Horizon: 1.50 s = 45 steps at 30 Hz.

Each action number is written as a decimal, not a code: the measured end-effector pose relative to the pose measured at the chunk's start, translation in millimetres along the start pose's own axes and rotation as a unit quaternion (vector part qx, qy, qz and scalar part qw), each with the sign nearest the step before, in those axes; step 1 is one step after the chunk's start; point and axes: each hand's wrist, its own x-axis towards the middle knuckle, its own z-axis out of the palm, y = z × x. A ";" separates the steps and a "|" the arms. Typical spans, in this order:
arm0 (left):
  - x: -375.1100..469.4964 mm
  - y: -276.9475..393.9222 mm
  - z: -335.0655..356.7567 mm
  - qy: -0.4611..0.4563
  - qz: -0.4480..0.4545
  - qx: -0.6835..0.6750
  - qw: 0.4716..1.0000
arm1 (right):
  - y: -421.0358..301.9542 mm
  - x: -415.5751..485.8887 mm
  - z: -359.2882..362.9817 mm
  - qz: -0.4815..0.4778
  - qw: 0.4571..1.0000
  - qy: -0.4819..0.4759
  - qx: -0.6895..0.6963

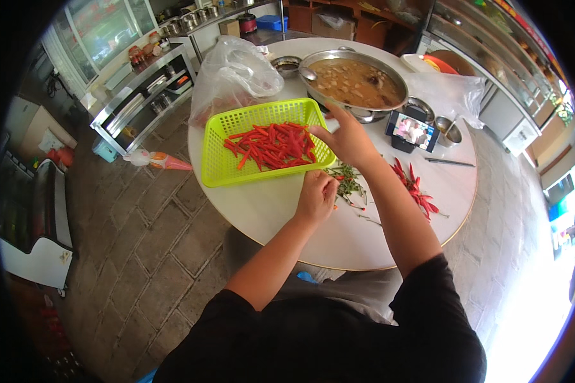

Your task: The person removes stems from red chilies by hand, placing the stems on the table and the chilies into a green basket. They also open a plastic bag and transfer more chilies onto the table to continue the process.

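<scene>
A lime-green plastic basket (220,177) of red chili peppers (273,146) sits on the round white table. My right hand (349,139) reaches over the basket's right side with thumb and fingers apart, and nothing shows between them. Just in front of the basket's near rim, my left hand (317,195) is curled closed; whether something small is inside is hidden. Beside it lies a heap of green chili stems (349,184), partly covered by my right forearm. More red chilies (414,189) lie in a loose pile to the right of that forearm.
Behind the basket stands a large metal pan of brothy food (359,81) with a ladle (308,73). A propped phone (412,131), a metal cup (448,134) and a black stick-like object (449,162) are on the right. A clear plastic bag (239,72) bulges at the back left.
</scene>
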 end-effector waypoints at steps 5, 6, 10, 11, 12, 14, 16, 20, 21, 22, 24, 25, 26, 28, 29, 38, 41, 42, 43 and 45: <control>-4.4 5.1 -2.1 -0.015 -0.017 -0.082 0.996 | 29.9 -91.8 -14.2 0.156 0.964 -0.030 0.212; -4.2 5.2 -0.8 -0.021 -0.020 -0.107 0.994 | 34.1 -109.5 -15.3 0.213 0.953 -0.030 0.212; -7.8 4.2 9.6 -0.036 -0.001 -0.195 0.980 | 44.2 -156.1 -17.3 0.225 0.938 -0.087 0.251; -9.8 3.1 11.0 -0.072 -0.069 -0.219 0.971 | 45.7 -160.4 -15.7 0.215 0.923 -0.081 0.309; -11.1 2.0 14.1 -0.076 -0.067 -0.253 0.962 | 47.9 -162.2 -14.0 0.218 0.906 -0.078 0.355; -11.5 -0.9 17.2 -0.071 -0.064 -0.263 0.960 | 50.5 -163.2 -9.2 0.258 0.885 -0.068 0.382; -10.2 -3.4 18.5 -0.069 -0.054 -0.213 0.973 | 52.8 -162.7 -4.2 0.238 0.895 -0.018 0.376; -6.8 -5.0 18.2 -0.068 -0.031 -0.138 0.988 | 56.7 -164.3 0.4 0.189 0.943 0.045 0.270; -6.6 -4.3 18.2 -0.070 -0.024 -0.127 0.989 | 57.0 -165.2 0.1 0.209 0.950 0.045 0.227; -6.5 -3.2 17.9 -0.073 -0.016 -0.115 0.991 | 56.7 -165.9 -0.8 0.201 0.949 0.053 0.237; -6.9 -0.3 16.4 -0.082 -0.017 -0.078 0.993 | 54.3 -165.3 -3.3 0.152 0.963 0.071 0.210; -7.0 1.1 15.5 -0.089 -0.026 -0.055 0.994 | 52.4 -164.3 -4.9 0.141 0.966 0.071 0.203; -7.2 2.3 14.5 -0.098 -0.052 -0.033 0.993 | 49.9 -163.5 -6.2 0.113 0.974 0.077 0.182; -7.0 3.9 12.6 -0.087 -0.019 -0.036 0.995 | 44.7 -161.2 -9.9 0.077 0.983 0.067 0.153; -6.6 4.5 11.6 -0.090 -0.024 -0.041 0.995 | 42.2 -159.1 -11.5 0.127 0.968 0.045 0.213; -6.7 0.9 3.8 -0.104 -0.027 -0.221 0.969 | 41.5 -90.7 -33.7 0.311 0.747 -0.030 0.587; -7.2 -2.1 5.2 -0.081 -0.059 -0.127 0.987 | 33.2 -52.0 -36.7 0.166 0.836 -0.077 0.517; -6.3 -3.6 5.2 -0.074 -0.051 -0.062 0.994 | 31.5 -40.8 -39.5 0.155 0.912 -0.056 0.375; -4.2 -5.4 5.2 -0.060 -0.024 -0.006 0.998 | 32.2 -28.4 -43.2 0.092 0.964 -0.042 0.245; -0.9 -7.8 5.4 -0.029 0.028 0.059 0.997 | 46.1 -2.3 -59.7 0.024 0.997 -0.055 0.039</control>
